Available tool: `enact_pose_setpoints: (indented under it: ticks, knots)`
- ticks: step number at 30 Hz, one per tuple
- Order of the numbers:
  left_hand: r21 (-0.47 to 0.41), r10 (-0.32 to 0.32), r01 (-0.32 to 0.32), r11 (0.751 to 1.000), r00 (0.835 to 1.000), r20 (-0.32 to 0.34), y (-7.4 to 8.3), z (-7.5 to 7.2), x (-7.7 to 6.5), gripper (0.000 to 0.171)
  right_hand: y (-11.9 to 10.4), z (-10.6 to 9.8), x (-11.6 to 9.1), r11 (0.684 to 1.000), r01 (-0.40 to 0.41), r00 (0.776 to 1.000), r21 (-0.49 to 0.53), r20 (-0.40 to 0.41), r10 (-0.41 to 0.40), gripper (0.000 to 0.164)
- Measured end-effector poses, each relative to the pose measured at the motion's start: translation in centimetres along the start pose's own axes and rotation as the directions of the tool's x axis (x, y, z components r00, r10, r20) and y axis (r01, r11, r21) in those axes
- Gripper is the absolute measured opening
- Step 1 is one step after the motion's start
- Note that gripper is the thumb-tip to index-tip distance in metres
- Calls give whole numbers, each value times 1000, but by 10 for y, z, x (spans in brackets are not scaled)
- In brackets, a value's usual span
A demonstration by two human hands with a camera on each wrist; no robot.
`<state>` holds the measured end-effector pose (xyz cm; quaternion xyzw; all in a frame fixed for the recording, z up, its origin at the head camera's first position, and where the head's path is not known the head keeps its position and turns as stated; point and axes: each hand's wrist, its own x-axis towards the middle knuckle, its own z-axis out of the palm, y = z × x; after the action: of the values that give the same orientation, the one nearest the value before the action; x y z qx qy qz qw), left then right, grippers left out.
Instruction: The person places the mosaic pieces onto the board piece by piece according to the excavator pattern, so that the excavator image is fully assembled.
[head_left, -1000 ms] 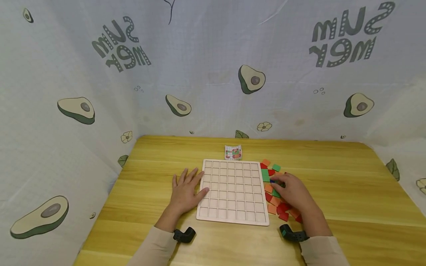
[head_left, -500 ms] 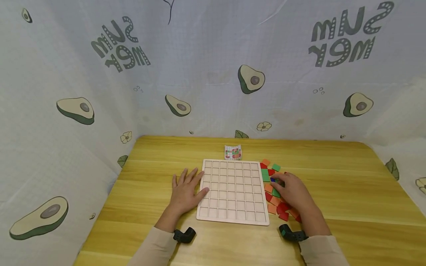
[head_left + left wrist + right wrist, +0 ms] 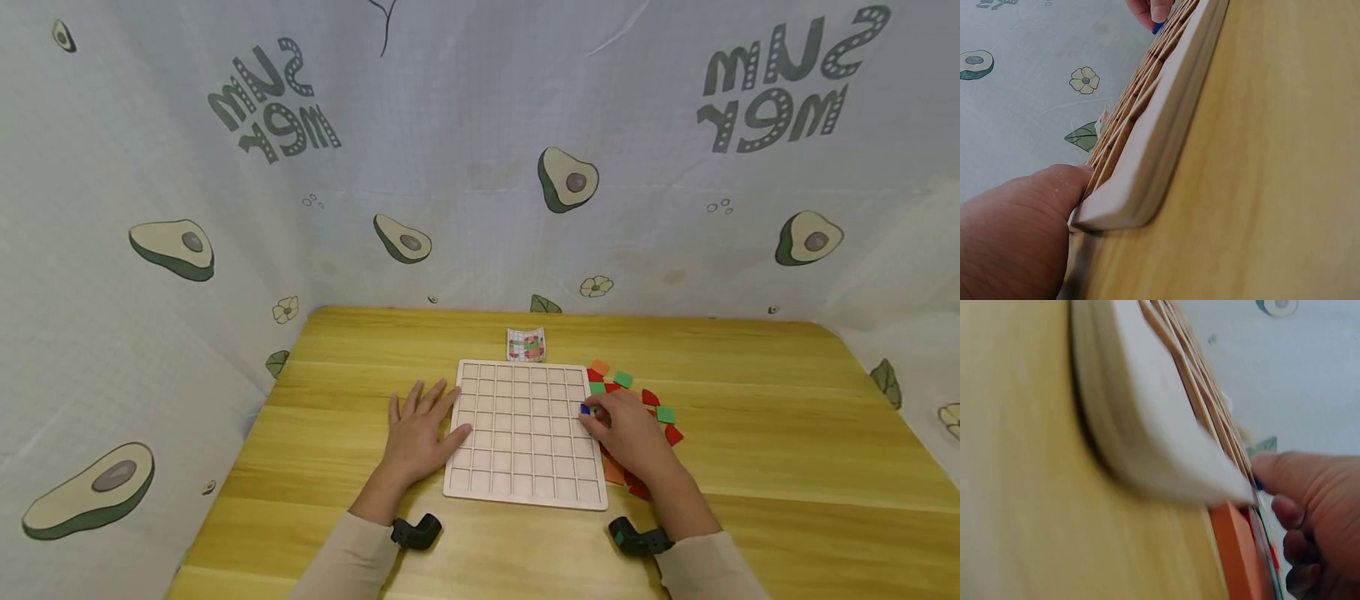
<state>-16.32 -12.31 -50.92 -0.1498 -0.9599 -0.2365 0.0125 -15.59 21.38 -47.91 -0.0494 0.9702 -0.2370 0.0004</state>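
A pale wooden grid board (image 3: 523, 503) with square cells lies on the table. Fingers spread, my left hand (image 3: 417, 433) rests at its left side, thumb and index finger over the rim. My right hand (image 3: 633, 429) pinches a small blue tile (image 3: 585, 409) between thumb and fingers, close over the board's right edge. In the left wrist view the blue tile (image 3: 1158, 27) shows beneath the right fingertips. Under and around the right hand lie loose tiles, among them a green tile (image 3: 665, 415) and a red tile (image 3: 673, 435), several of them hidden by the hand.
A small printed card (image 3: 526, 344) with a coloured grid pattern stands behind the board. An orange tile (image 3: 599, 367) and another green tile (image 3: 623, 379) lie by the board's far right corner. A printed curtain (image 3: 480, 167) hangs beyond the table (image 3: 337, 350).
My right hand has lifted the blue tile from the pile and moved left to the board's edge, uncovering tiles on the right. My left hand has stayed still.
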Motion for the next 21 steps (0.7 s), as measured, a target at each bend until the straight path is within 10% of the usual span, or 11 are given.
enact_pose_setpoints:
  ticks: [21]
  knots:
    - [-1,-3,3,1000,1000,-5,0,0,1,67,-4,11,3,999,22,995,-25,-95,-25,32]
